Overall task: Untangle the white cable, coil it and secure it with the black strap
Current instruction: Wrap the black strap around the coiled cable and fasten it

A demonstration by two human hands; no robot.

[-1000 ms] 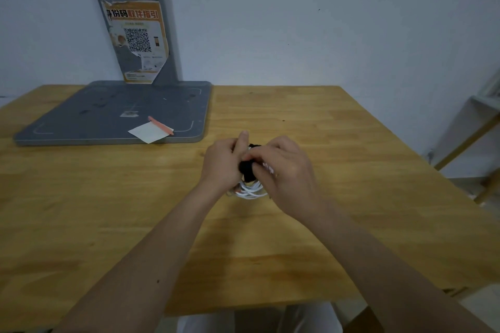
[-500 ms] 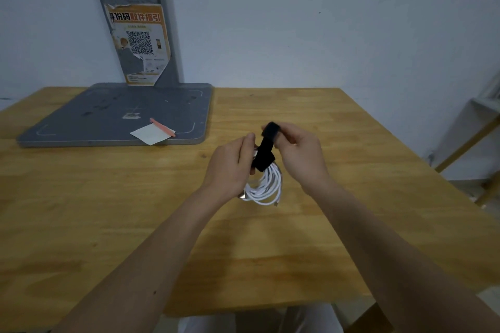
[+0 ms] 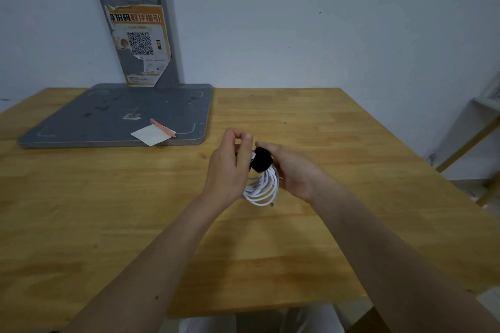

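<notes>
The white cable (image 3: 263,188) is wound into a small coil and held up over the middle of the wooden table (image 3: 81,211). A black strap (image 3: 261,161) is wrapped around the top of the coil. My left hand (image 3: 230,167) grips the coil from the left, thumb and forefinger pinched together above it. My right hand (image 3: 290,167) holds the coil from the right, its thumb pressing on the strap. The lower loops hang free below both hands, with a cable end showing at the bottom.
A grey flat stand base (image 3: 119,116) lies at the back left, with a white paper slip (image 3: 151,134) and an orange pen (image 3: 163,127) on it. Its post (image 3: 135,21) carries a QR-code sticker. A shelf frame (image 3: 476,127) stands off the table's right edge.
The strap end that my right hand pulled upward half a second ago is now folded down onto the coil. Both hands have closed in around the strap again.
</notes>
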